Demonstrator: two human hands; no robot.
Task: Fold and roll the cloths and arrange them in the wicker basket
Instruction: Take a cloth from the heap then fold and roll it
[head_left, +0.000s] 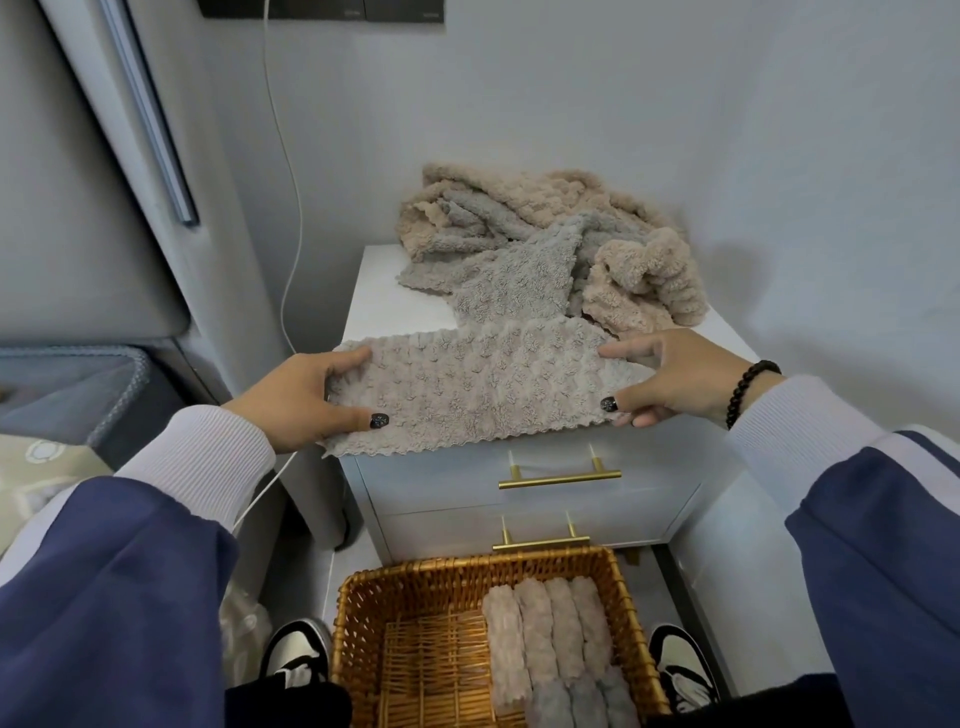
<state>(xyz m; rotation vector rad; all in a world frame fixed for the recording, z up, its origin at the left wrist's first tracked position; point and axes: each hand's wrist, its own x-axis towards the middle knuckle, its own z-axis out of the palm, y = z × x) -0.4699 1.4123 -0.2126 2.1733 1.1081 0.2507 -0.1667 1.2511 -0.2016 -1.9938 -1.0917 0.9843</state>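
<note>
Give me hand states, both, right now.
Left hand: pinching the left end of the folded cloth.
Right hand: pinching the cloth's right end.

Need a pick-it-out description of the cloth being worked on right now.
Find the white nightstand with gold handles. On its front edge lies a folded grey-beige cloth, left hand and right hand pinching its ends. Unlike the crumpled pile behind it, it is a flat strip.
</note>
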